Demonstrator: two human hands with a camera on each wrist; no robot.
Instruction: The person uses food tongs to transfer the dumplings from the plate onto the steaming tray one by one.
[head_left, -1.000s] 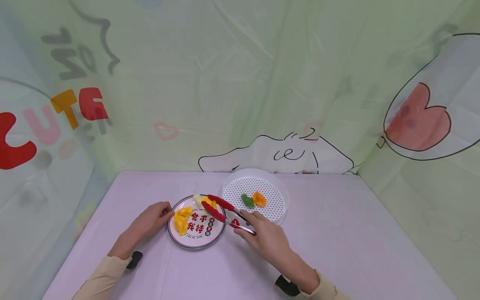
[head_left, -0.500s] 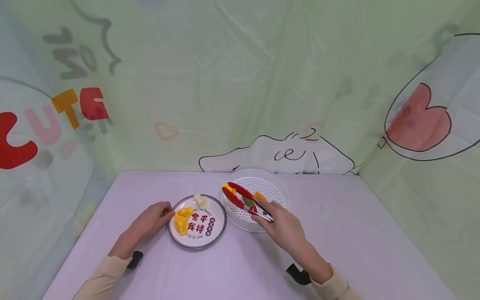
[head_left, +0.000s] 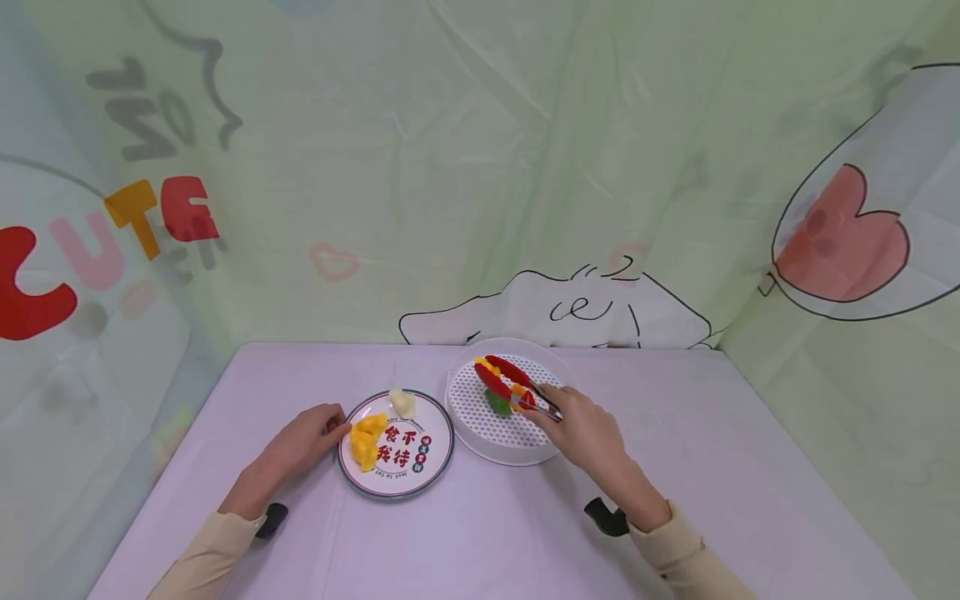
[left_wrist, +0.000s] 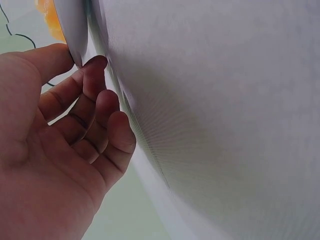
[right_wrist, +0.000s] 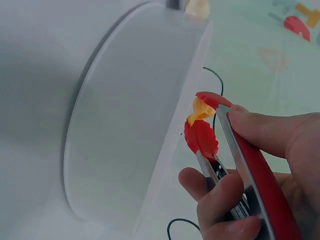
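My left hand (head_left: pixel 303 442) pinches the left rim of a white plate (head_left: pixel 390 482), thumb above and index finger below in the left wrist view. Yellow dumpling-shaped pieces (head_left: pixel 366 442) and a whitish one (head_left: pixel 402 404) lie on the plate. With my right hand (head_left: pixel 588 429) I grip red-tipped tongs (head_left: pixel 492 383). Between their tips is a yellow dumpling (right_wrist: pixel 201 110), held over the white round steamer basket (head_left: pixel 510 454). Inside the basket lie a green dumpling (head_left: pixel 497 403) and an orange one, the orange partly hidden behind the tongs.
Plate and basket stand close together on a pale lilac tabletop (head_left: pixel 480 533). A printed green curtain (head_left: pixel 480 167) hangs behind the table's back edge and along both sides. The basket has a raised wall and a perforated floor.
The tongs picked the yellow dumpling off the plate's upper right and carried it right, over the basket. My left hand stayed at the plate's rim.
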